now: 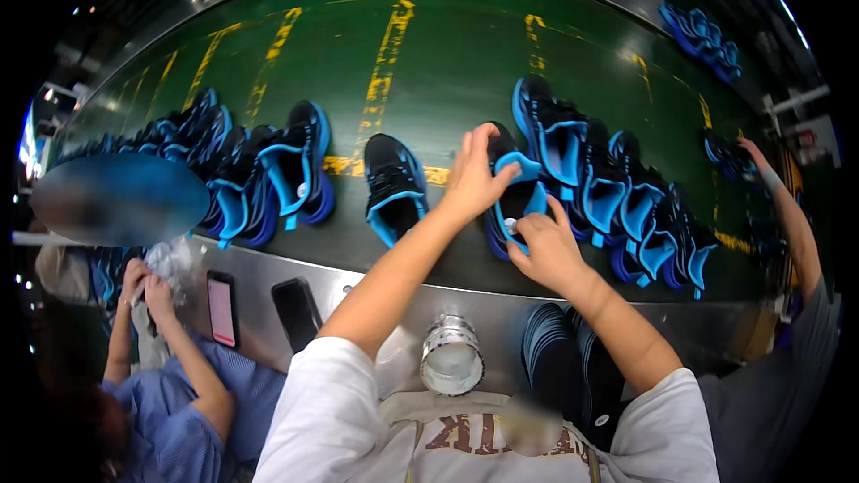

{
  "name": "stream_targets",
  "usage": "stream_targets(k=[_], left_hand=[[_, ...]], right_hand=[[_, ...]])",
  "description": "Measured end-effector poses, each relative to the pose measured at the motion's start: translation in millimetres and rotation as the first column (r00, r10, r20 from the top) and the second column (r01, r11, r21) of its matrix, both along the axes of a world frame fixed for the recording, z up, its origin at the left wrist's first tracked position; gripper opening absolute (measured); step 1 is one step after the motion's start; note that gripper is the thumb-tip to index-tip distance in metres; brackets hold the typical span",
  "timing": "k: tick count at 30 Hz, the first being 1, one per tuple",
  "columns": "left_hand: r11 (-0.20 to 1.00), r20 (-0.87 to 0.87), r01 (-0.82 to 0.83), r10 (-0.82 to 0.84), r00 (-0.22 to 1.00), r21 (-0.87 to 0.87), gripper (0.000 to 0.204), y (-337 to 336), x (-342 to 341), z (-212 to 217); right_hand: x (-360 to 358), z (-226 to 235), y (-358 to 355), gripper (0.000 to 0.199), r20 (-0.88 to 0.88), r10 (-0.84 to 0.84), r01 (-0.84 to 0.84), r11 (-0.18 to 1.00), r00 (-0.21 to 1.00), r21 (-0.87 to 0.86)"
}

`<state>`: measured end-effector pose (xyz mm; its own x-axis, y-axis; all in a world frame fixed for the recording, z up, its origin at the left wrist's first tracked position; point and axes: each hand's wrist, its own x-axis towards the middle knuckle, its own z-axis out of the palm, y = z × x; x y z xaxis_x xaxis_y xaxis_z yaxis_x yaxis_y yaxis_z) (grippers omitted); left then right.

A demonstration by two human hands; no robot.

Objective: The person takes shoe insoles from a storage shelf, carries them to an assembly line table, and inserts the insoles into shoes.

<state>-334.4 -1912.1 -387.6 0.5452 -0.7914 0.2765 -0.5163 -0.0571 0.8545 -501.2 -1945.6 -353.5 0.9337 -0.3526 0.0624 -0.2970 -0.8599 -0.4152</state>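
A black sneaker with a bright blue lining and sole (494,234) stands on the green belt in front of me, toe pointing away. My left hand (474,174) is closed over its front, fingers on the upper and thumb by the blue tongue. My right hand (548,246) grips the heel collar, its thumb and fingers bent around the edge. Inside the shoe, close to the right fingertips, shows a small round white spot (510,225). Just left of my left forearm sits another matching sneaker (394,174), untouched.
Sneakers line the belt (465,45) on the right (601,201) and left (288,170). On the metal ledge lie two phones (221,309) (297,311), a smeared tin (452,367) and dark blue-striped pieces (548,349). Co-workers' hands (148,291) (756,159) are at both sides.
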Motion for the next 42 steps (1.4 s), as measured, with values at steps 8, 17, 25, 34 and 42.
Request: stream_targets(k=[8, 17, 25, 34, 42], left_hand=[[0.983, 0.724, 0.182, -0.105, 0.682, -0.029, 0.025, 38, -28, 32], [0.961, 0.599, 0.047, -0.208, 0.773, 0.273, 0.014, 2, 5, 13], [0.814, 0.542, 0.269, -0.552, 0.633, 0.515, 0.011, 0, -29, 29], [0.924, -0.906, 0.367, -0.239, 0.350, -0.102, 0.009, 17, -21, 83], [0.903, -0.541, 0.415, -0.296, 0.787, 0.111, 0.020, -54, -43, 100]], right_hand=[[-64, -1, 45, 0.014, -0.014, -0.116, 0.116, 0.993, 0.993, 0.015], [-58, 13, 25, 0.043, 0.161, -0.143, 0.138, 0.990, 0.977, 0.040], [-96, -27, -64, 0.041, -0.187, -0.349, 0.294, 0.917, 0.918, -0.269], [-194, -19, -109, 0.036, -0.211, -0.426, 0.366, 0.890, 0.880, -0.270], [-245, 48, -36, 0.048, 0.078, -0.512, 0.513, 0.814, 0.855, -0.273]])
